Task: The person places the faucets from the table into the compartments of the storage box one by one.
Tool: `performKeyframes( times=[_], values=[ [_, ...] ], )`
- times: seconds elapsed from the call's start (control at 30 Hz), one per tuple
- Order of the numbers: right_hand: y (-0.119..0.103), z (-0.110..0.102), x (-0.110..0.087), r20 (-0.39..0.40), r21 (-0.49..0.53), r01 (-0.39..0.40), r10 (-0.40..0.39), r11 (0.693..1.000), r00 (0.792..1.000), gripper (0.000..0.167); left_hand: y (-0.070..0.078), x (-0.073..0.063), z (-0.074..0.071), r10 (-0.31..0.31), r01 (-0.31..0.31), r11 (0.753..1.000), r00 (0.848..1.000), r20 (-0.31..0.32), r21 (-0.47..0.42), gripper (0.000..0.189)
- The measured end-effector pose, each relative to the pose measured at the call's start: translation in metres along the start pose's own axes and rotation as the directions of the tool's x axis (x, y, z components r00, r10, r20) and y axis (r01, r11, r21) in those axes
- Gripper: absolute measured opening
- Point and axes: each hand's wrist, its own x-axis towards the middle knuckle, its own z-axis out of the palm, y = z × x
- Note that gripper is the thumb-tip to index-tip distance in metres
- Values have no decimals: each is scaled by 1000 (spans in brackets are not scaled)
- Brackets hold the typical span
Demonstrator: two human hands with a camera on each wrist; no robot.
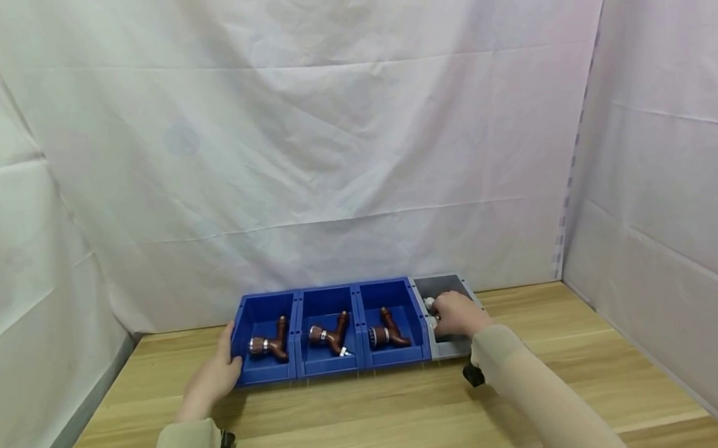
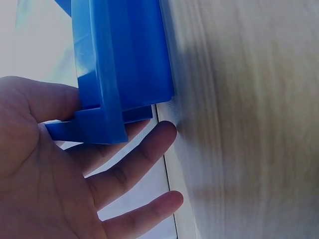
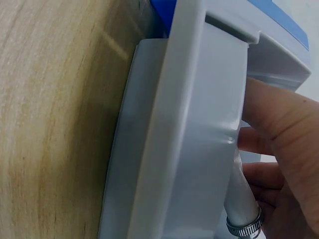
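My left hand [image 1: 215, 370] is at the left end of the blue bins. In the left wrist view, its thumb and index finger grip the corner of the leftmost blue bin [image 2: 94, 124], while the other fingers are spread. My right hand [image 1: 457, 313] reaches down into the grey bin [image 1: 451, 350] at the right end. Its curled fingers hold a white tap [image 3: 241, 199] with a knurled metal ring, mostly hidden by the hand and the bin wall. Brown taps with ribbed knobs lie one per blue bin: left [image 1: 274, 347], middle [image 1: 332, 335] and right [image 1: 389, 330].
The bins stand joined in a row near the back of the wooden table [image 1: 349, 422]. White cloth [image 1: 328, 149] hangs close behind them and along both sides. A dark wrist device [image 1: 473, 374] sits below the right sleeve.
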Motion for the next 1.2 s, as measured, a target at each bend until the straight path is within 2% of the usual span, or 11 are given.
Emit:
performKeyframes(
  times=[0.23,0.53,0.8,0.9,1.2],
  values=[
    [0,0,2,35,24,-37,36,999,999,21,1,0,0,-7,7,1000,1000,1,4,69],
    [-2,-3,3,70,34,-38,35,999,997,25,2,-1,0,-18,18,1000,1000,11,4,69],
    [-5,-12,0,157,-6,-7,8,1000,988,16,2,-1,1,-8,8,1000,1000,-4,6,68],
    [-6,-14,0,156,-40,14,-7,999,988,19,2,-1,2,-2,2,1000,1000,-5,-2,69],
    [-10,-17,1,165,-83,-23,36,996,986,21,0,0,1,-2,2,1000,1000,6,-19,71]
  ],
)
